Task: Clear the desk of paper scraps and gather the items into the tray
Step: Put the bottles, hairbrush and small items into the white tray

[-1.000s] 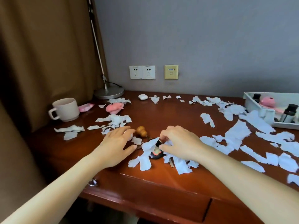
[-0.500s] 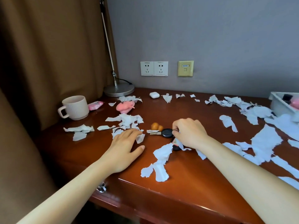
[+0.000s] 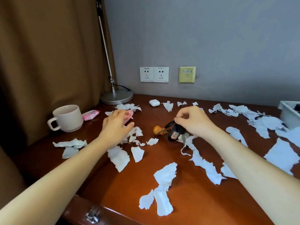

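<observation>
My right hand (image 3: 193,121) pinches the ring of a key bunch (image 3: 174,132) and holds it just above the desk; a black fob, metal keys and a small orange gourd charm (image 3: 157,129) hang from it. My left hand (image 3: 116,125) reaches over a heap of white scraps with its fingers spread and loosely bent, touching a pink toy (image 3: 129,114) that it partly hides. Torn white paper scraps (image 3: 164,177) lie all over the brown desk (image 3: 142,184). Only the left corner of the grey tray (image 3: 289,116) shows at the right edge.
A beige mug (image 3: 67,118) stands at the left with a pink packet (image 3: 90,115) beside it. A lamp base (image 3: 116,97) and a white earbud case (image 3: 154,102) sit near the wall. A brown curtain hangs left. The desk's front edge runs below my forearms.
My right hand has lifted the key bunch off the desk from among the scraps. My left hand has moved away from me to the pink toy. The view shifted left, leaving less tray visible.
</observation>
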A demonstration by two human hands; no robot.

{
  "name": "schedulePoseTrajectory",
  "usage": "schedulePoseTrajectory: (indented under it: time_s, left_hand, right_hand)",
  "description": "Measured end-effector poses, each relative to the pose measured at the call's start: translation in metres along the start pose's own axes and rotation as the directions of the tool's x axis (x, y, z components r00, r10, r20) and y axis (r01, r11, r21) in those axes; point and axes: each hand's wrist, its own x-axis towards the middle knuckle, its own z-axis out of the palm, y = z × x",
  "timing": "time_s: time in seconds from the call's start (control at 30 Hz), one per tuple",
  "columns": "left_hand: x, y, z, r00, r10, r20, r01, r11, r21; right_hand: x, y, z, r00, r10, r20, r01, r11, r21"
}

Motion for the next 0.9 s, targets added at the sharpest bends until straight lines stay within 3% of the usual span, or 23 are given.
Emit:
schedulePoseTrajectory:
  time_s: [0.1,0.27,0.4,0.67,0.9]
  left_hand:
    - [0.033,-0.002,0.000,0.993,-0.114,0.014,0.113,0.993,0.032]
    - [0.074,-0.009,0.008,0.923,-0.310,0.229,0.307,0.950,0.050]
    - [0.084,-0.009,0.012,0.890,-0.315,0.331,0.310,0.948,0.067]
    - [0.088,-0.016,0.015,0.887,-0.330,0.323,0.345,0.939,0.014]
    - [0.080,-0.003,0.009,0.966,-0.215,0.141,0.228,0.970,-0.081]
  right_hand:
    - [0.006,0.001,-0.007,0.998,-0.031,-0.054,0.032,0.999,0.027]
    - [0.013,0.004,-0.014,0.987,-0.068,-0.143,0.070,0.998,0.006]
    - [0.019,0.006,-0.022,0.972,-0.096,-0.214,0.093,0.995,-0.026]
    - [0.020,0.003,-0.027,0.955,-0.127,-0.266,0.106,0.990,-0.092]
    - [0.014,-0.003,-0.040,0.933,-0.120,-0.338,0.080,0.988,-0.130]
